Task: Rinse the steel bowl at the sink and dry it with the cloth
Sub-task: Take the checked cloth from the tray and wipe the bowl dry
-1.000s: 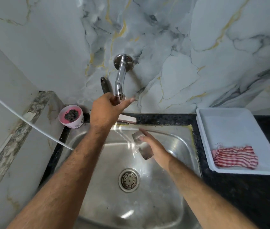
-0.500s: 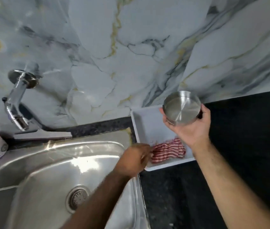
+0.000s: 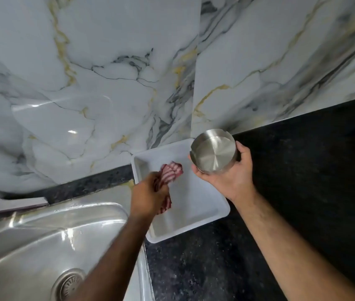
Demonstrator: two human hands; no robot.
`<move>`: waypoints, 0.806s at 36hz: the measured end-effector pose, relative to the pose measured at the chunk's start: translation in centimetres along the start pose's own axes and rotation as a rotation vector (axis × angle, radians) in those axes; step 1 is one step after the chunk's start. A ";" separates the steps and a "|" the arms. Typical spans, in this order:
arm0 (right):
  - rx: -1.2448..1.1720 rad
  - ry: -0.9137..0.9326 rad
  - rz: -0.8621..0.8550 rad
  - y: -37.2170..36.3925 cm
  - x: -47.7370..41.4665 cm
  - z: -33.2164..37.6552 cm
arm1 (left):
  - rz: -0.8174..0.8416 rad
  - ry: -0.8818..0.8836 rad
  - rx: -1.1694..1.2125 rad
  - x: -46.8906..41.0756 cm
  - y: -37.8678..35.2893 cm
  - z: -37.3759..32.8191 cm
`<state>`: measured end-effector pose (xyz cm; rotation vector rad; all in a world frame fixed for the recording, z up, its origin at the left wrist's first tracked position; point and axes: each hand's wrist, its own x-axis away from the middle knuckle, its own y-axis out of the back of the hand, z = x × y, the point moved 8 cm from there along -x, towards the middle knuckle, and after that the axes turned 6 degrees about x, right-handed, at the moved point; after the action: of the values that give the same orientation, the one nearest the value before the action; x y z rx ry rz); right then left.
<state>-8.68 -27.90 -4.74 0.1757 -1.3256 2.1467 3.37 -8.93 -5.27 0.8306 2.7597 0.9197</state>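
**Bowl held up over the counter, cloth gripped above the tray**

The small round brushed-steel bowl (image 3: 213, 154) is held in the air by the right hand (image 3: 228, 173), tilted so that its open inside faces the camera. It sits above the far right corner of the tray and the edge of the dark counter, well apart from the sink. The right hand cups it from below and from the right: the thumb lies along the lower left of the rim and the fingers wrap around the far side wall, so the hand is closed firmly on the bowl.

Just to its left, the left hand (image 3: 148, 197) is clenched around the red-and-white striped cloth (image 3: 170, 173). One bunched end of the cloth sticks up past the knuckles and another end hangs below the hand. The cloth is blurred, and whether any part of it touches the tray floor cannot be told. Cloth and bowl are near one another but apart.

Beneath both lies the shallow white rectangular plastic tray (image 3: 202, 210), resting on the black speckled stone countertop (image 3: 291, 203). To the left of the tray is the stainless steel sink (image 3: 48, 240), its basin gleaming, with the round drain strainer (image 3: 68, 284) at the bottom. Behind everything rises the grey-white marble-patterned wall (image 3: 111, 83) with gold and dark veins.
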 end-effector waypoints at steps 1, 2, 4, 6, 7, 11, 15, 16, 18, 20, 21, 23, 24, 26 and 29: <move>0.012 -0.021 -0.031 0.0 -0.2 -0.5 | -0.090 0.058 0.137 0.3 2.1 0.4; 0.034 -0.027 -0.034 -0.3 -0.3 -1.0 | -0.137 0.092 0.291 0.6 3.9 0.7; 0.138 -0.049 -0.048 -1.0 -0.6 -2.7 | -0.130 0.090 0.498 1.0 6.4 0.0; 0.279 -0.029 -0.011 -2.8 -0.4 -5.1 | -0.075 -0.059 0.474 1.3 8.0 -2.1; 0.341 -0.028 0.051 -4.0 -0.3 -6.8 | -0.061 -0.165 0.380 1.4 8.5 -3.2; 0.307 -0.157 0.161 -9.0 0.1 -13.4 | -0.088 -0.474 -0.073 1.8 9.8 -6.0; 0.317 -0.215 0.218 -12.5 1.3 -17.4 | -0.205 -0.543 -0.406 1.7 13.8 -5.1; 0.367 -0.196 0.209 -13.0 1.3 -17.9 | -0.196 -0.478 -0.477 1.4 14.7 -4.4; 0.454 -0.125 0.101 -13.7 1.4 -18.4 | -0.074 -0.297 -0.634 0.8 15.3 -2.3; 0.432 -0.095 0.120 -14.9 1.0 -19.3 | 0.180 -0.274 -0.612 1.3 15.4 -0.9; 0.408 -0.063 0.115 -15.5 1.0 -19.5 | 0.293 -0.316 -0.459 1.9 15.7 -0.7; 0.378 -0.037 0.158 -16.6 1.3 -20.1 | 0.380 -0.383 -0.084 3.6 17.6 -1.4; 0.393 -0.024 0.173 -17.3 1.5 -20.7 | 0.338 -0.394 0.058 3.9 18.7 -1.4; 0.391 -0.035 0.178 -18.5 1.9 -22.4 | 0.115 -0.371 0.202 3.8 21.0 -0.7; 0.431 -0.035 0.178 -20.4 2.1 -24.7 | -0.326 -0.375 -0.008 4.3 24.6 -0.2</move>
<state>5.71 0.41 -0.33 0.2761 -0.9072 2.5716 11.12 9.69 9.54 0.4694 2.4587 0.6387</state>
